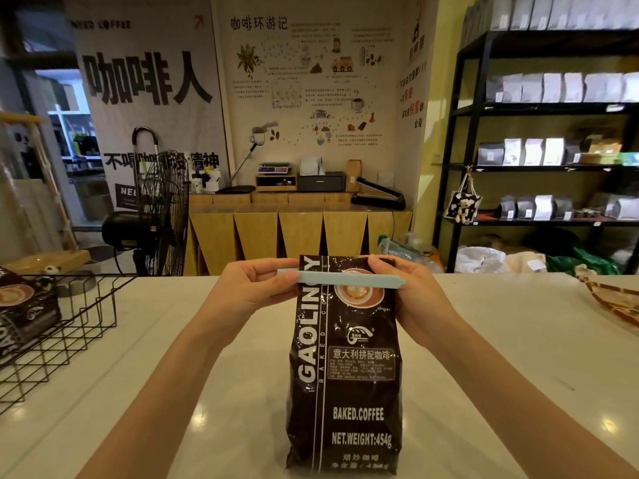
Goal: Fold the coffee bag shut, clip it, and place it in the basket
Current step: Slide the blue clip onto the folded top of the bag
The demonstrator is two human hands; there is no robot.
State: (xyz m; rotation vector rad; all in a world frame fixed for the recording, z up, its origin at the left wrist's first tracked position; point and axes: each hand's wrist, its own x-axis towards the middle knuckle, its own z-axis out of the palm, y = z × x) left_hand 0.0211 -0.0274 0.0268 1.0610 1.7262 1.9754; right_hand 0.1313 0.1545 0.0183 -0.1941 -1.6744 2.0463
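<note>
Below the clip [340,279] pinched between both hands, the dark coffee bag [345,375] reads "GAOLIN" running up its left side beside "BAKED COFFEE", then a boxed "意大利拼配咖啡", and lower down "BAKED.COFFEE" and "NET.WEIGHT:454g". Far beyond the hands to the left, a white banner [148,98] shows "NEED COFFEE" and big "咖啡人". Straight behind, the wall poster [311,81] is headed "咖啡环游记".

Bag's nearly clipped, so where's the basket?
The black wire basket sits on the counter at the left edge, left of the left hand, another coffee bag already inside.
</note>
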